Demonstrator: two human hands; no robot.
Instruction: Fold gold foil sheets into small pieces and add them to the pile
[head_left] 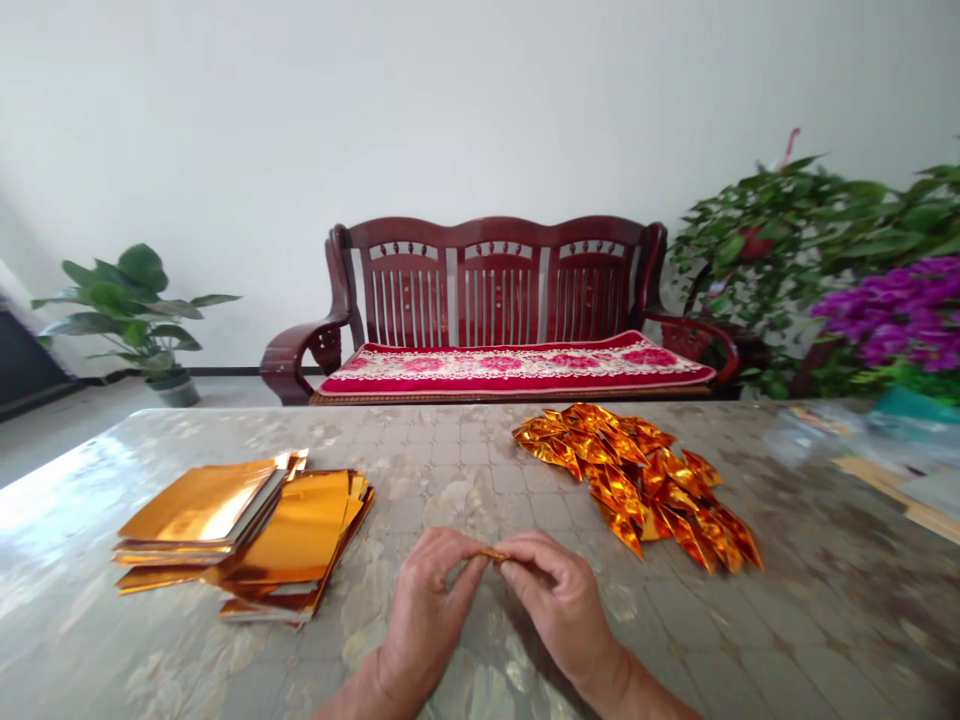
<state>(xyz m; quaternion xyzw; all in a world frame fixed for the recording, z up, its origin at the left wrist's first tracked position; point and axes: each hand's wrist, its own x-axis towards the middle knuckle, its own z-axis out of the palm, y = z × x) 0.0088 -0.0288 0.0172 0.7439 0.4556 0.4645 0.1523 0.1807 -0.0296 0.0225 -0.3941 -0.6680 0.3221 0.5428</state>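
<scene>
My left hand point(435, 595) and my right hand point(559, 595) meet over the front middle of the table, thumbs and forefingers pinched together. Between their fingertips is a small piece of gold foil paper point(493, 554), mostly covered by the fingers. Left of the hands lie two stacks of flat gold foil sheets, one stack point(199, 505) behind the other stack point(292, 535). To the right, beyond my right hand, spreads a heap of folded, pointed gold foil pieces point(637, 470).
A patterned grey cover lies over the table point(442, 480). Plastic bags point(817, 430) and brown card point(892, 485) lie at its right side. Past the far edge stands a dark red wooden bench point(495, 290), with a potted plant point(139, 310) at left and purple flowers point(892, 310) at right.
</scene>
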